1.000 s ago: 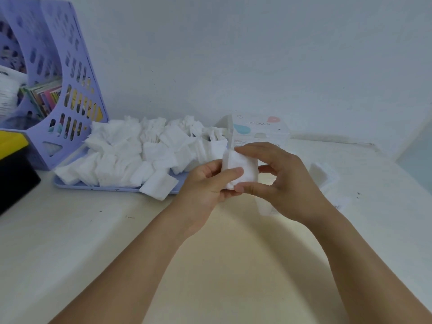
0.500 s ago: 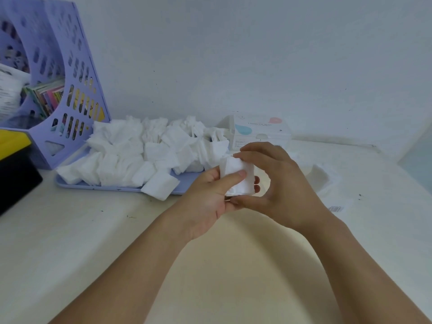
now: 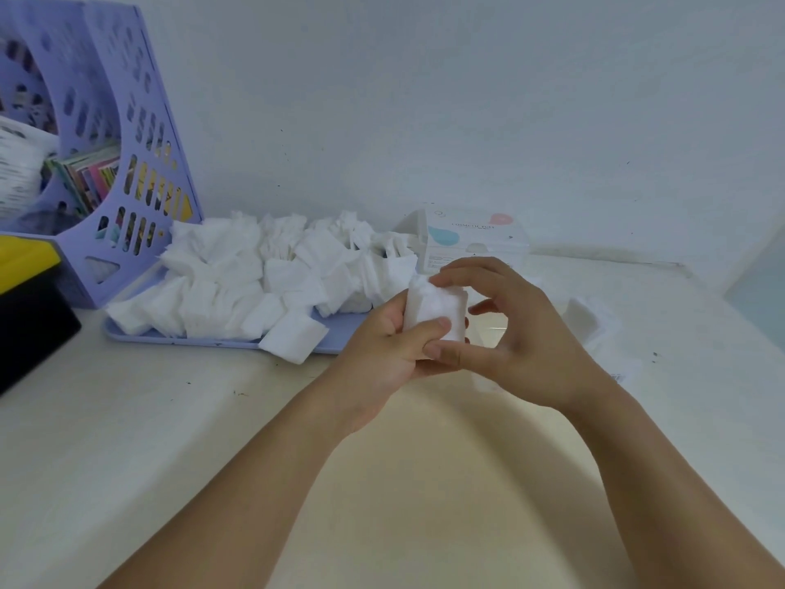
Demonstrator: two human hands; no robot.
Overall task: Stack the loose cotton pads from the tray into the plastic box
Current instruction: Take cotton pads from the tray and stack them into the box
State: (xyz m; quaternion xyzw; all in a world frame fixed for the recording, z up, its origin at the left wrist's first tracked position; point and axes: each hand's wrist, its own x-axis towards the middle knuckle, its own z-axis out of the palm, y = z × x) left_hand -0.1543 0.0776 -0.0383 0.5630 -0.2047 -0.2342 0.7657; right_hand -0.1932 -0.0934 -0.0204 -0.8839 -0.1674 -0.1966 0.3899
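Directly ahead of you, both hands meet above the pale surface point(image 3: 127, 440). Your left hand point(image 3: 382, 354) grips a small stack of cotton pads point(image 3: 433, 310) from below, thumb across its front; your right hand point(image 3: 522, 333) pinches it top and bottom. The stack stands upright, long axis vertical. To the far left, the tray point(image 3: 340, 333) holds heaped loose pads point(image 3: 263, 278), one overhanging its near edge. Bare surface lies near you. The plastic box point(image 3: 492, 329) sits behind your right hand.

White cotton pads point(image 3: 238, 282) are piled on a light purple tray point(image 3: 340, 333). A purple file rack point(image 3: 140, 133) with holes and a yellow and black box point(image 3: 29, 291) are seen.
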